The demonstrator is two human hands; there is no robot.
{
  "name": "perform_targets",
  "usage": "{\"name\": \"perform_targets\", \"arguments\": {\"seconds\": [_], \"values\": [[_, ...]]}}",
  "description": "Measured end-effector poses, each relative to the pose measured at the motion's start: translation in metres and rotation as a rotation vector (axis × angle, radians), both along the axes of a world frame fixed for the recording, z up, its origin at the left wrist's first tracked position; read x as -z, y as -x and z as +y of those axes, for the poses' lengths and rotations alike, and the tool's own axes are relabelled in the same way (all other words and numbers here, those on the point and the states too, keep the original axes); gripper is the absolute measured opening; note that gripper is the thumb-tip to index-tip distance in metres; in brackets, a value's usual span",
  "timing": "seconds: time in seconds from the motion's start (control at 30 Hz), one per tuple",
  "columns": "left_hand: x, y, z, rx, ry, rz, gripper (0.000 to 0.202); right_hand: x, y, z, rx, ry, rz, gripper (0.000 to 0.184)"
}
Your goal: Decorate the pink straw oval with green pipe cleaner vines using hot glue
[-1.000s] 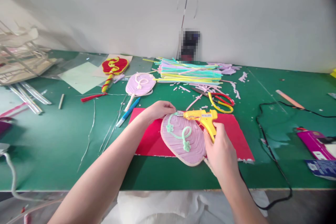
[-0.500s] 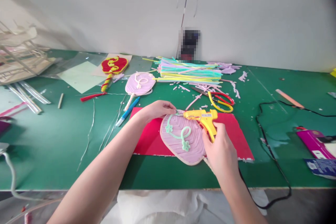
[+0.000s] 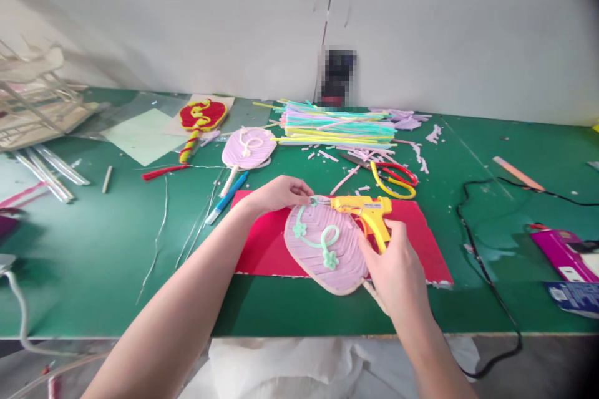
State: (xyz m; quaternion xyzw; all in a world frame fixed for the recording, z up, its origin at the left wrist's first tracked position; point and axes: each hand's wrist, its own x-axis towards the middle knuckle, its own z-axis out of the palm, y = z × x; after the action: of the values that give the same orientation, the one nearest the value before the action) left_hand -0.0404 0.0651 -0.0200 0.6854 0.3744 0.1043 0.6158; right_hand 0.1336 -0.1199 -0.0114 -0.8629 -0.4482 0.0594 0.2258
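Observation:
A lilac pipe-cleaner fan (image 3: 311, 255) with a pale rim lies in front of me, its handle pointing towards my right wrist. Mint-green pipe cleaner (image 3: 331, 237) curls across it, with two small flowers. At the fan's upper edge, my left hand (image 3: 281, 194) is closed in a pinch on the end of the green pipe cleaner. My right hand (image 3: 397, 268) grips a yellow hot glue gun (image 3: 362, 206) by its handle. The gun's nozzle points left, close to my left fingertips, which partly hide that spot.
Under the fan is a red board (image 3: 262, 249). Behind it are scissors (image 3: 395, 181), a bundle of pipe cleaners (image 3: 337, 124), another lilac fan (image 3: 248, 149) and a red-and-yellow fan (image 3: 203, 115). A blue pen (image 3: 227, 198) lies left; a black cord (image 3: 486, 274) loops at right.
The glue gun and my right hand have shifted slightly to the right, drawing the nozzle a little back from my left fingertips. My left hand stays at the fan's upper edge.

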Motion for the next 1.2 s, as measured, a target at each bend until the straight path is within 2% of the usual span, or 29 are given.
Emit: {"name": "perform_targets", "arguments": {"seconds": [0.17,0.43,0.67,0.83,0.97,1.2], "values": [[0.003,0.002,0.003,0.042,-0.003,-0.021,0.026,0.002,-0.009,-0.003,0.006,-0.04,0.019,0.039],[-0.002,0.001,-0.001,0.078,-0.064,-0.004,0.025,0.007,-0.029,-0.002,0.044,-0.099,0.044,0.043],[0.005,0.004,0.003,0.118,-0.108,-0.044,0.025,0.009,-0.053,0.0,0.072,-0.149,0.056,0.051],[0.001,0.004,0.001,0.116,-0.116,-0.029,0.025,0.014,-0.072,-0.003,0.187,-0.123,0.022,0.056],[-0.003,0.003,-0.001,0.1,-0.106,-0.025,0.025,0.018,-0.076,-0.003,0.301,-0.125,0.059,0.059],[-0.004,0.003,-0.002,0.099,-0.091,-0.032,0.026,0.028,-0.09,-0.003,0.345,-0.244,-0.018,0.059]]}}
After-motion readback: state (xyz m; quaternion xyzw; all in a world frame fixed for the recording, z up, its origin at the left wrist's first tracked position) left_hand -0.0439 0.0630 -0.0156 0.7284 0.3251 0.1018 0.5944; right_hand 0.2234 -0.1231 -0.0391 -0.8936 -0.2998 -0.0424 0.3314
